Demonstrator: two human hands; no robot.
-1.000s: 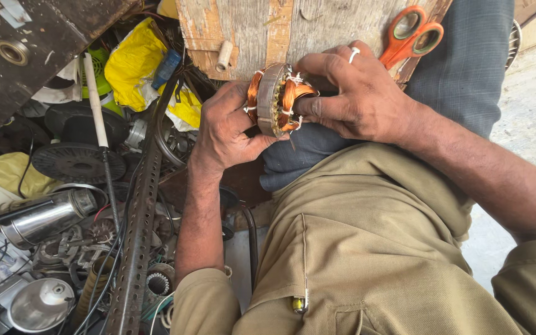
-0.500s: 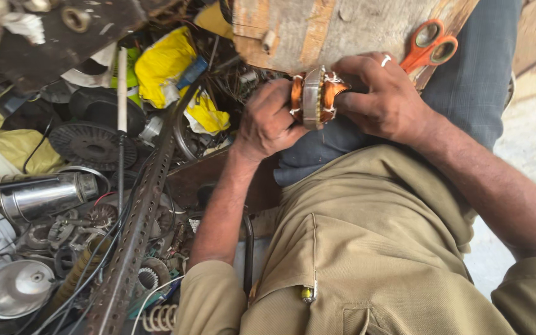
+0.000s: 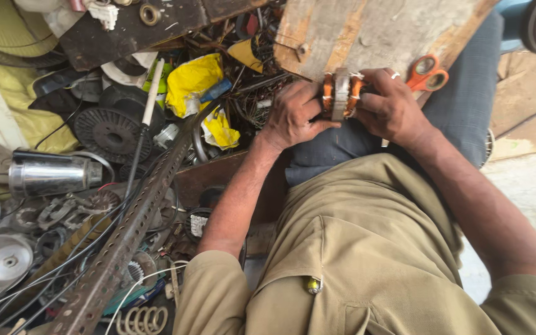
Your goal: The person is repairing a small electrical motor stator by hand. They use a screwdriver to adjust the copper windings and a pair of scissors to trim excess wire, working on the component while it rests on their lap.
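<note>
Motor coil: a small ring of metal plates with orange copper windings (image 3: 340, 93) bulging on both sides, held up between both hands, just over the near edge of a wooden board (image 3: 373, 31).
Coil's axis: runs left to right, from one hand to the other; the metal ring stands on edge.
Left hand: the left hand (image 3: 294, 115) is clenched on the coil's left windings, thumb underneath, fingers curled over the top.
Right hand: the right hand (image 3: 391, 107) grips the coil's right side, fingertips pressed on the windings; a ring shows on one finger.
Nearer hand: both touch the coil, one to each side.
Board: rests on the blue cloth over the person's lap (image 3: 466, 99); orange-handled scissors (image 3: 427, 72) lie at its near right edge, just beyond the right hand.
Floor to the left: a heap of scrap, well apart from the hands, with a yellow bag (image 3: 193, 77), a shiny metal can (image 3: 51, 174) on its side, a black spool (image 3: 110, 130) and a long perforated metal strip (image 3: 138, 229).
Containers: the can's contents cannot be seen.
</note>
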